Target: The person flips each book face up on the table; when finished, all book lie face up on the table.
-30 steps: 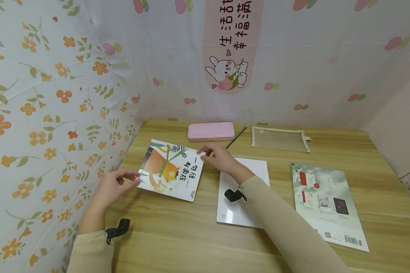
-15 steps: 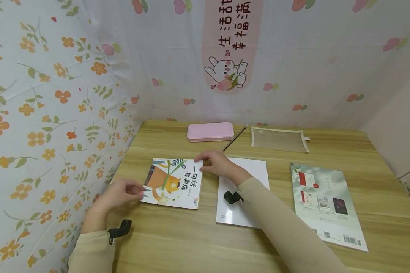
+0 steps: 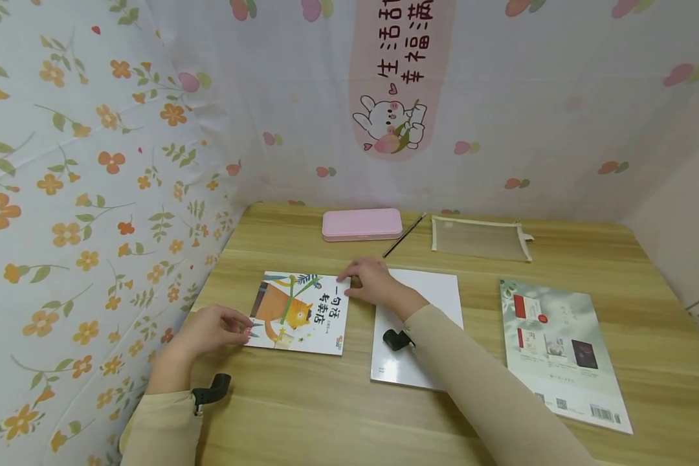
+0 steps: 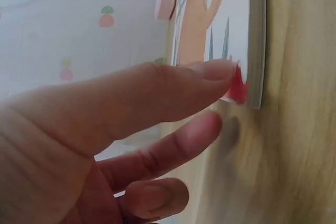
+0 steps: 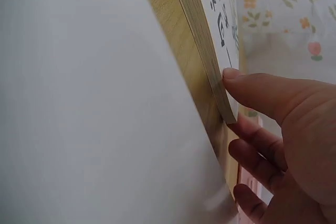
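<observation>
The picture book (image 3: 299, 313) with the orange cat on its cover lies flat on the worktop (image 3: 338, 414), at about 9 o'clock from the worktop's middle and close to the flowered curtain (image 3: 81, 194). The left hand (image 3: 212, 330) is at the book's 8 o'clock corner; in the left wrist view its thumb (image 4: 173, 93) rests on the cover at that corner while the other fingers curl loosely below, beside the book's edge. The right hand (image 3: 373, 283) is at the book's 1 o'clock corner, thumb tip (image 5: 236, 77) pressed on the cover's edge and the remaining fingers bent beneath it against the worktop, so each hand pinches lightly at its corner.

Just at 3 o'clock of the book lies a white sheet (image 3: 425, 310), under the right forearm. Further toward 3 o'clock rests a pale green book (image 3: 559, 349). At 12 o'clock, near the back curtain, sit a pink pencil case (image 3: 362, 224), a dark pencil (image 3: 404, 235) and a mesh pouch (image 3: 480, 238).
</observation>
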Demonstrator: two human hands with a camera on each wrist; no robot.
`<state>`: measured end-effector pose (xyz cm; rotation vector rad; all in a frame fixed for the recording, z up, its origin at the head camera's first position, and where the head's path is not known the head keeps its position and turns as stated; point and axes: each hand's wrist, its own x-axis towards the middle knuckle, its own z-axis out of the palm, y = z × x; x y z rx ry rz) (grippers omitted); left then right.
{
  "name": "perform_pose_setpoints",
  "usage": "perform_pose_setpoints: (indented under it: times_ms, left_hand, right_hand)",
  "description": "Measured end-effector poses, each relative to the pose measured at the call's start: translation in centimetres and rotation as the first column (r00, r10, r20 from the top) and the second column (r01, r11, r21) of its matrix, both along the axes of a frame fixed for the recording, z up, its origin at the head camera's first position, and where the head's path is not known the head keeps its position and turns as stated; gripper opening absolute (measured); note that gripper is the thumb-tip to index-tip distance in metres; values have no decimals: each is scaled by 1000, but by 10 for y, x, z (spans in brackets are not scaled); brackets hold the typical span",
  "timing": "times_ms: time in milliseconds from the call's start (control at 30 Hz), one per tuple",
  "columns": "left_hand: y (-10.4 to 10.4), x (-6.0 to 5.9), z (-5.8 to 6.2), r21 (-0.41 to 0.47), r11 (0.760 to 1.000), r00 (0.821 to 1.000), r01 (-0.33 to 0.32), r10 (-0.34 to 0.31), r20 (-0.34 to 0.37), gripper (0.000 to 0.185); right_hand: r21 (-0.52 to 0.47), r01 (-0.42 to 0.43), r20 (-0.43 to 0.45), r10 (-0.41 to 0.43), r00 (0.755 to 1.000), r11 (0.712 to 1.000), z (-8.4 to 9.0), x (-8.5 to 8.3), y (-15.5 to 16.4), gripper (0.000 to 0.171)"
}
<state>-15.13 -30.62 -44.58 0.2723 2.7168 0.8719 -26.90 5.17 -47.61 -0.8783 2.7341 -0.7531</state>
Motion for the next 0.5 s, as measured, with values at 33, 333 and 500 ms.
perform_pose_setpoints:
  times_ms: [33, 333, 500]
  left_hand:
    - [1, -1, 0, -5, 1000, 1000, 1, -1, -1, 21]
    - [4, -27, 8, -37, 999, 998, 1, -3, -62, 21]
    - [7, -56, 12, -30, 999, 996, 12, -15, -90, 26]
  right_hand:
    - [8, 5, -3, -5, 1000, 1000, 1, 1, 0, 27]
    - [44, 50, -46, -47, 998, 998, 6, 25, 3, 38]
    - [31, 66, -43, -65, 997, 997, 8, 46, 8, 36]
